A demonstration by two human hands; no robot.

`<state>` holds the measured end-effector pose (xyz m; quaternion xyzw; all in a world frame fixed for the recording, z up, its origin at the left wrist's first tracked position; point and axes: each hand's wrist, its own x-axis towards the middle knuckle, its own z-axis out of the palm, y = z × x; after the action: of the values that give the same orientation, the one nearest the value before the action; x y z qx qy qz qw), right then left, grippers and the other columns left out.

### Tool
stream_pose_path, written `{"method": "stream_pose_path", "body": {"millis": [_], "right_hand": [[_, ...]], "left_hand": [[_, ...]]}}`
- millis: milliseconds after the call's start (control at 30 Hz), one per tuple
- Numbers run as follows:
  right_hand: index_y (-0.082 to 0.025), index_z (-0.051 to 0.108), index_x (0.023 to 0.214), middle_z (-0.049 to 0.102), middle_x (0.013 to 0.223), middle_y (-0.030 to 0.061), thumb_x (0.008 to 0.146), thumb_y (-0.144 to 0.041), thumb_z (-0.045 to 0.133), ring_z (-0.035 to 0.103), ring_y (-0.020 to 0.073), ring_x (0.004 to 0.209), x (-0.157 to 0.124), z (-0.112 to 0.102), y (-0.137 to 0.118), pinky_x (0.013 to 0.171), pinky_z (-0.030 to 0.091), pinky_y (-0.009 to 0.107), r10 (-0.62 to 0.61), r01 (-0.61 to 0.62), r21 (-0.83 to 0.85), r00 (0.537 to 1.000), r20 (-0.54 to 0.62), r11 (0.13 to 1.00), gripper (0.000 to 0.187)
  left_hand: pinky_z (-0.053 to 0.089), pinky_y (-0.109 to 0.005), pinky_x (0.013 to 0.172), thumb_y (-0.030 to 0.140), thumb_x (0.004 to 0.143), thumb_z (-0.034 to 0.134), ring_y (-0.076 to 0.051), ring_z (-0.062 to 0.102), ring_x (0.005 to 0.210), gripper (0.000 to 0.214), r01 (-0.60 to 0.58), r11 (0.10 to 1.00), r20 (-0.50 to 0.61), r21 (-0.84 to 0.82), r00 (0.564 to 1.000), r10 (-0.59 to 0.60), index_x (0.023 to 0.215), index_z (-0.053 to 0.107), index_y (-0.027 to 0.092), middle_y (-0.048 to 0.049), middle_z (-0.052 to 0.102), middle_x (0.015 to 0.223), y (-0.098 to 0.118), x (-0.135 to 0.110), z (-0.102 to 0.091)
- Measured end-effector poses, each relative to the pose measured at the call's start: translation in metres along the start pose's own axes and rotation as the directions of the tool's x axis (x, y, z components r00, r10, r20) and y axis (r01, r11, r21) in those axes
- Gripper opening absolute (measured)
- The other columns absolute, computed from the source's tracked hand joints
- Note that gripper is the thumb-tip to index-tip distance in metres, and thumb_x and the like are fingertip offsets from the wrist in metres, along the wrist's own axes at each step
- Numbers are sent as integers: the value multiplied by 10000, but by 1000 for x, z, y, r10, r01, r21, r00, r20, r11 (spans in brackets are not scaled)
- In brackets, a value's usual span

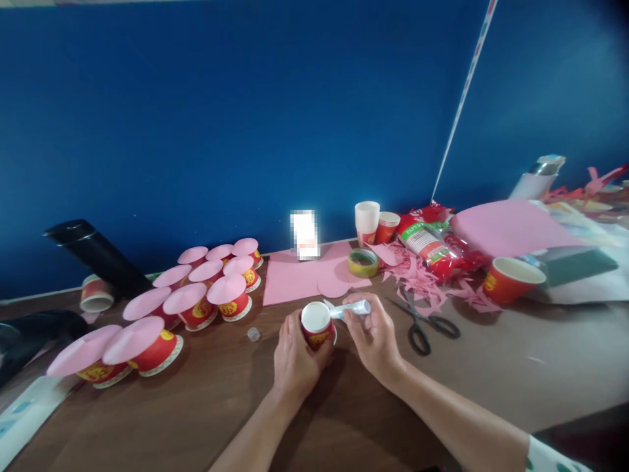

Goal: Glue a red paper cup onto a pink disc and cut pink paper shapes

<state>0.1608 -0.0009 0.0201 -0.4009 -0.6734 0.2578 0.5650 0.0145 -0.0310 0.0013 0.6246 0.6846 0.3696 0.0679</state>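
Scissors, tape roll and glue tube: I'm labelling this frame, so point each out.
scissors [426, 322]: head view, blades near the pivot.
tape roll [363, 263]: head view, outer band.
glue tube [354, 308]: head view, tube body.

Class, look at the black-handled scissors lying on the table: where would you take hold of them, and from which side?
Take the black-handled scissors by the two black finger loops, coming from above on the near side. They lie flat and slightly open on the brown wooden table, loops toward the person, blades pointing away into the pink paper scraps.
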Motion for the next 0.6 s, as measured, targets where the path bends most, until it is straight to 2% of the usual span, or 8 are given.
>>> {"method": "stream_pose_path", "body": {"millis": [133, 367, 600], "right_hand": [[-194, 482, 941, 582, 884, 54, 835, -247, 487, 561, 165, 780, 2, 1, 1, 725, 450, 277, 10, -10, -7, 1000, 22, 1000, 119], [-191, 477, 872, 563, 775, 23, 835, -240, 470, 545, 144, 687, 4, -1, 1, 636, 439, 246, 27, -24, -56, 998, 49, 998, 62], [-196, 491, 908, 585, 825, 29, 828, -245, 486, 543, 142, 673, 4, -1, 4, 591, 435, 239, 60, -60, -3, 998, -21, 998, 94]], "left_hand": [[435, -374, 773, 406, 694, 573, -235, 520, 932, 427, -3, 1000, -7, 18, 1000, 4, 1038, 438, 194, -68, 539, 965, -1, 0, 2], [437, -376, 769, 416, 702, 557, -241, 522, 939, 413, 5, 999, -1, 35, 1000, -5, 1031, 438, 195, -72, 539, 968, 0, 0, 1], [427, -370, 793, 326, 675, 579, -244, 515, 958, 413, 17, 999, 25, 32, 1000, -18, 1036, 431, 192, -71, 542, 974, 1, 1, -1]]}}
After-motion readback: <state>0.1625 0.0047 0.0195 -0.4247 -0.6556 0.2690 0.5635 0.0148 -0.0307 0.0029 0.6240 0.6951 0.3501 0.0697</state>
